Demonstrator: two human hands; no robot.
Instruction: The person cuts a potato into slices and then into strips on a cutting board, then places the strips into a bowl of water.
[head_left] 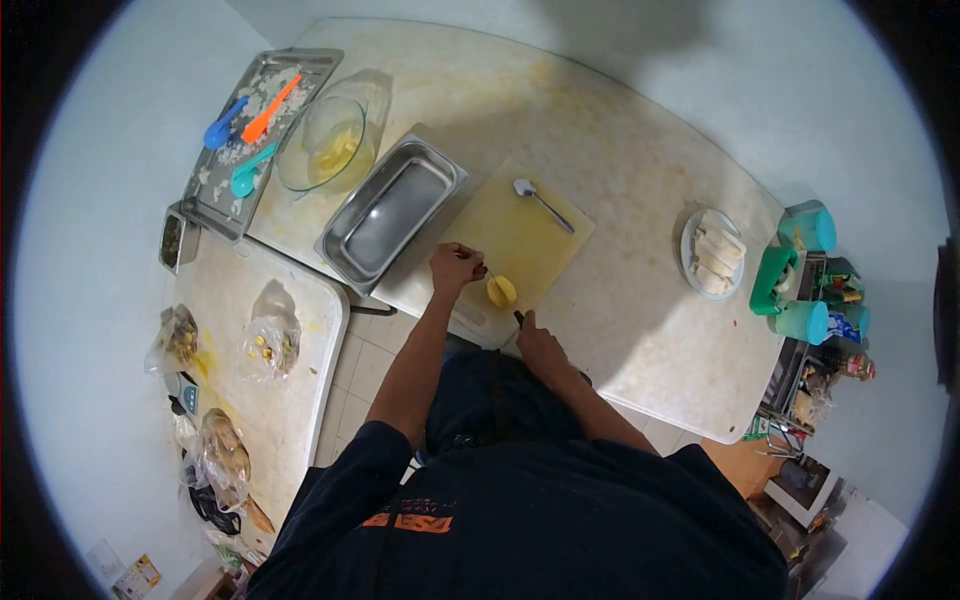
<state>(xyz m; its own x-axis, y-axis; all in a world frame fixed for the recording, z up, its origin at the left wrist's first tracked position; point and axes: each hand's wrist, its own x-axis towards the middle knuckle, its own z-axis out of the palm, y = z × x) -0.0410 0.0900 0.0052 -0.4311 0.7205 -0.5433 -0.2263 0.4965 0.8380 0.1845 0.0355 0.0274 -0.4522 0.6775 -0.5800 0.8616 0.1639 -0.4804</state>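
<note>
A round, yellow piece of food that looks like a peeled potato (pixel 502 292) rests near the front edge of the yellowish cutting board (pixel 520 240). My right hand (pixel 542 345) is closed around the black handle of a knife (pixel 519 318). Its thin blade lies across the yellow piece and points toward my left hand (pixel 458 268). The fingers of that hand are curled together just beyond the piece, near the blade's tip; what they pinch I cannot tell. A spoon (pixel 545 205) with white stuff in its bowl lies farther back on the board.
Left of the board stands a steel pan (pixel 390 215), then a glass bowl (pixel 322 150) with yellow pieces. A metal tray (pixel 225 205) holds white bits and coloured spoons. On the right are a plate of white slabs (pixel 715 255) and turquoise-lidded containers (pixel 805 232). Plastic bags (pixel 270 345) sit on the side table.
</note>
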